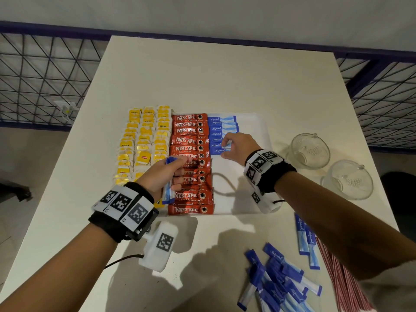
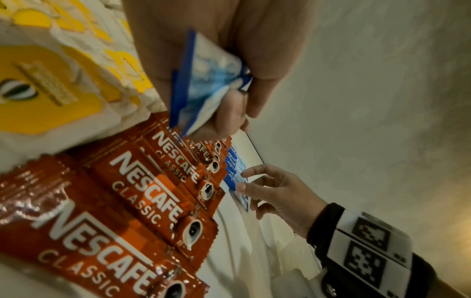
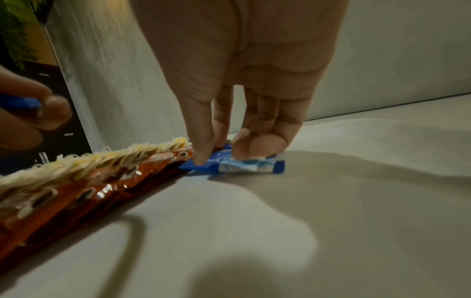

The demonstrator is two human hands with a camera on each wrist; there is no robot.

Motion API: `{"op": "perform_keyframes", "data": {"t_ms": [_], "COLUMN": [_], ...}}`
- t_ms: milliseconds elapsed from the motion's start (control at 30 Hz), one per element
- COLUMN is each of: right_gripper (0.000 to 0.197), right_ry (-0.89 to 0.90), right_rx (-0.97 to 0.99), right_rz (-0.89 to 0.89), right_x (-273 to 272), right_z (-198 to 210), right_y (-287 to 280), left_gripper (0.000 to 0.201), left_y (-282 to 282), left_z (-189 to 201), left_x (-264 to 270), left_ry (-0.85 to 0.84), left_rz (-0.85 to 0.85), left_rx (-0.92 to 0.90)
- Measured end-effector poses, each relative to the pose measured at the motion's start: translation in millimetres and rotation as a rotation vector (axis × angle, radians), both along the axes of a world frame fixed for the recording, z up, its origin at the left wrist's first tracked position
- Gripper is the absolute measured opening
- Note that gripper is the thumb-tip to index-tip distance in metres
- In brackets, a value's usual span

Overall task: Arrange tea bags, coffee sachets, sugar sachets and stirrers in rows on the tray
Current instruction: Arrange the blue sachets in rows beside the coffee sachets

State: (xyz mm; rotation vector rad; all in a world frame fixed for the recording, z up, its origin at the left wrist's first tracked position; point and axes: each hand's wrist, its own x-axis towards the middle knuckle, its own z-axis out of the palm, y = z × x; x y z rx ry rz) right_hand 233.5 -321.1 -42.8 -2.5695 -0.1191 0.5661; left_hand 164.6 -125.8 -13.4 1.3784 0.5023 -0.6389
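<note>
A white tray [image 1: 258, 122] holds yellow tea bags [image 1: 144, 140] in rows at the left, red coffee sachets [image 1: 191, 163] in a middle column, and a short column of blue sugar sachets [image 1: 219, 134] at the right. My left hand [image 1: 164, 174] hovers over the coffee column and grips a small bunch of blue sugar sachets [image 2: 211, 84]. My right hand [image 1: 234, 146] is at the near end of the blue column, its fingertips [image 3: 201, 159] pressing on the nearest sugar sachet [image 3: 244, 165], which lies flat on the tray.
A loose heap of blue sugar sachets [image 1: 279, 287] lies on the table near the front, with red-and-white stirrers [image 1: 344, 280] at the right edge. Two glass cups [image 1: 310, 150] stand to the right of the tray. The table's far half is bare.
</note>
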Motion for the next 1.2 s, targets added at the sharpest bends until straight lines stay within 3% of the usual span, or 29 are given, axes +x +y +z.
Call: {"op": "perform_keyframes", "data": {"t_ms": [133, 233, 400, 533, 667, 767, 933, 1033, 1200], "right_gripper": [0.029, 0.027, 0.03, 0.011, 0.023, 0.016, 0.02, 0.022, 0.028], "right_ry": [0.026, 0.262, 0.557, 0.557, 0.53, 0.553, 0.572, 0.543, 0.463], "right_rx": [0.165, 0.388, 0.53, 0.66, 0.676, 0.684, 0.653, 0.633, 0.536], "right_rz": [-0.032, -0.067, -0.044, -0.114, -0.153, -0.147, -0.141, -0.137, -0.072], "right_x": [-21, -47, -69, -71, -72, -77, -80, -78, -67], "right_z": [18, 34, 48, 51, 48, 43, 38, 37, 38], "right_y": [4, 16, 29, 23, 9, -1, -14, -23, -32], "left_gripper": [0.022, 0.026, 0.031, 0.031, 0.028, 0.026, 0.036, 0.032, 0.017], "left_y": [-6, -16, -37, -48, -54, -58, -66, -66, -59], "left_z": [1, 4, 7, 11, 8, 3, 1, 5, 14], "left_x": [1, 2, 4, 3, -1, -7, -16, -17, -14], "left_ry": [-0.004, 0.004, -0.038, -0.051, -0.001, 0.043, 0.055, 0.071, -0.08], "left_rz": [0.091, 0.203, 0.273, 0.248, 0.145, 0.096, 0.05, 0.037, -0.079], "left_rx": [-0.05, -0.149, -0.178, -0.225, -0.205, -0.198, -0.139, -0.168, -0.041]}}
